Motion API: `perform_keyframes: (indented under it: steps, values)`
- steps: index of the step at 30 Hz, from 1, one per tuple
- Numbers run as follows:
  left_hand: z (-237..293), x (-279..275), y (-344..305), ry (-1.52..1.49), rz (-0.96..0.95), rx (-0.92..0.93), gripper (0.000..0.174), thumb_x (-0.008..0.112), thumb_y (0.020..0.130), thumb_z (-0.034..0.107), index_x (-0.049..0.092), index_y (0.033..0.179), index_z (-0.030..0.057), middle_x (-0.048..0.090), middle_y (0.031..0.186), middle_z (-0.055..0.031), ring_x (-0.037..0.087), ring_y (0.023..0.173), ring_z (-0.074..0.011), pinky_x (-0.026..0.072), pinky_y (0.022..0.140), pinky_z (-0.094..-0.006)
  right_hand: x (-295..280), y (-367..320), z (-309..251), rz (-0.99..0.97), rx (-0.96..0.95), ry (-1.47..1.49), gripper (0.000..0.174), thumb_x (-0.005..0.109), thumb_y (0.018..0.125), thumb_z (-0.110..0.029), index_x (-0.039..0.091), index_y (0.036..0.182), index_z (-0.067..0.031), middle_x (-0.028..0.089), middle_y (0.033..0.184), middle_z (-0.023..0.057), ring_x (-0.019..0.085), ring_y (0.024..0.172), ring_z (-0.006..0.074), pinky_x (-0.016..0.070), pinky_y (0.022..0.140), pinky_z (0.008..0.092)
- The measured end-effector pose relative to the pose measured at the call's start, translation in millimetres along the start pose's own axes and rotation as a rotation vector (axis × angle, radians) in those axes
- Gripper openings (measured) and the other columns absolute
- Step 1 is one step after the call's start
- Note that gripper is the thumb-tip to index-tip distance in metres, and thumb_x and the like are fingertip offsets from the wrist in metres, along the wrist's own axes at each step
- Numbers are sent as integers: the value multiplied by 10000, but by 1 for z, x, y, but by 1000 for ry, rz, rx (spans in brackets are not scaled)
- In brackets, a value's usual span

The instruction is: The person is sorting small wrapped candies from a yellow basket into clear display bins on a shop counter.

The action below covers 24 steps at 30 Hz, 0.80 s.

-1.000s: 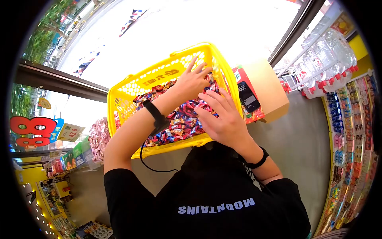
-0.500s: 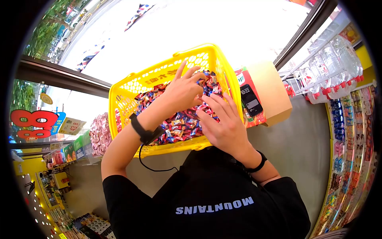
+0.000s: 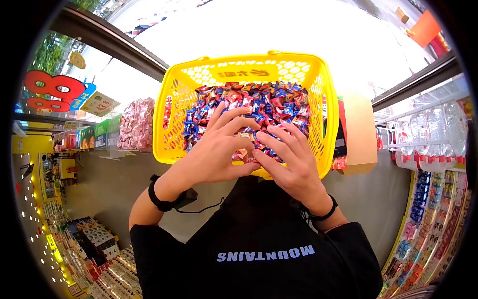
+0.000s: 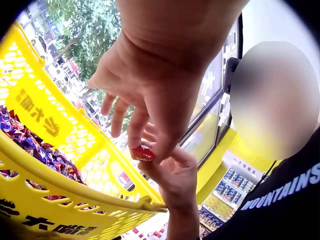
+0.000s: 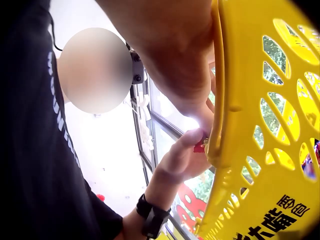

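Note:
In the head view the left hand [image 3: 211, 152] and right hand [image 3: 298, 174] meet over the near rim of a yellow basket [image 3: 326, 149] of wrapped candies [image 3: 269, 107]. Between their fingertips is a red-wrapped candy [image 3: 245, 155]. The left wrist view shows the left hand [image 4: 155, 95] pinching this candy [image 4: 144, 153], with the right hand's [image 4: 177, 182] thumb against its lower side. Seen from the right wrist, the left thumb lies on the red wrapper [image 5: 200, 146]; the basket rim covers the right hand's [image 5: 175, 65] fingertips.
A cardboard box [image 3: 361, 129] stands right of the basket, with a phone [image 3: 340, 142] partly hidden beside it. Pink bagged goods [image 3: 137, 124] hang at the left. Bottled drinks [image 3: 430, 134] and snack shelves [image 3: 433, 209] line the right side; windows lie beyond the basket.
The left hand has come from over the candies to the near rim, beside the right hand, and a red candy now shows between them. The head view has turned, leaving the basket more level.

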<state>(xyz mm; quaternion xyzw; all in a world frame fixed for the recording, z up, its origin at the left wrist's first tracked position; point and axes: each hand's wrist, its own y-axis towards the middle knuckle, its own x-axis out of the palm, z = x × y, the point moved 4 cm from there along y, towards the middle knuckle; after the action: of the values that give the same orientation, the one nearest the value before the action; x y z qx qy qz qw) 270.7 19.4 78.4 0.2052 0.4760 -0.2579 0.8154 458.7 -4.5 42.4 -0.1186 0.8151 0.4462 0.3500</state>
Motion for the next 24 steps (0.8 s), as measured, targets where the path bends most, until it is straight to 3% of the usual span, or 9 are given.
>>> perform_keyframes:
  steps: [5, 14, 17, 19, 24]
  values:
    - [-12, -7, -37, -63, 105, -52, 217, 854, 866, 333, 779, 946, 145, 641, 1394, -65, 436, 1498, -354, 177, 1278, -680, 14, 11, -19, 59, -53, -5, 162, 769, 869, -111, 753, 1015, -41, 690, 1354, 89, 627, 1309, 301, 502, 1097, 549]
    - [-72, -26, -124, -144, 336, -69, 228, 861, 853, 345, 791, 1014, 200, 635, 1425, -35, 425, 1504, -369, 174, 1281, -662, 71, 57, -76, 75, -218, -79, 195, 845, 783, -63, 786, 966, -30, 725, 1295, 55, 660, 1251, 289, 539, 1037, 547]
    - [-98, -44, -153, -138, 382, -65, 241, 869, 838, 344, 783, 1016, 207, 623, 1445, -28, 396, 1528, -366, 110, 1282, -680, 99, 73, -98, 96, -255, -120, 154, 831, 802, -88, 801, 950, -57, 736, 1273, 56, 664, 1244, 278, 548, 1039, 535]
    - [-121, -51, -169, -191, 404, -64, 237, 863, 837, 337, 774, 1011, 203, 615, 1450, -31, 382, 1537, -365, 56, 1275, -701, 120, 84, -110, 92, -238, -161, 160, 823, 817, -105, 806, 973, -73, 733, 1281, 54, 657, 1254, 283, 543, 1049, 533]
    - [-162, -60, -193, -247, 414, -2, 226, 855, 839, 315, 762, 992, 177, 622, 1413, -44, 400, 1518, -370, 76, 1276, -707, 170, 109, -132, 52, -141, -220, 252, 792, 861, -154, 819, 1112, -144, 694, 1372, 45, 618, 1315, 298, 503, 1105, 540]
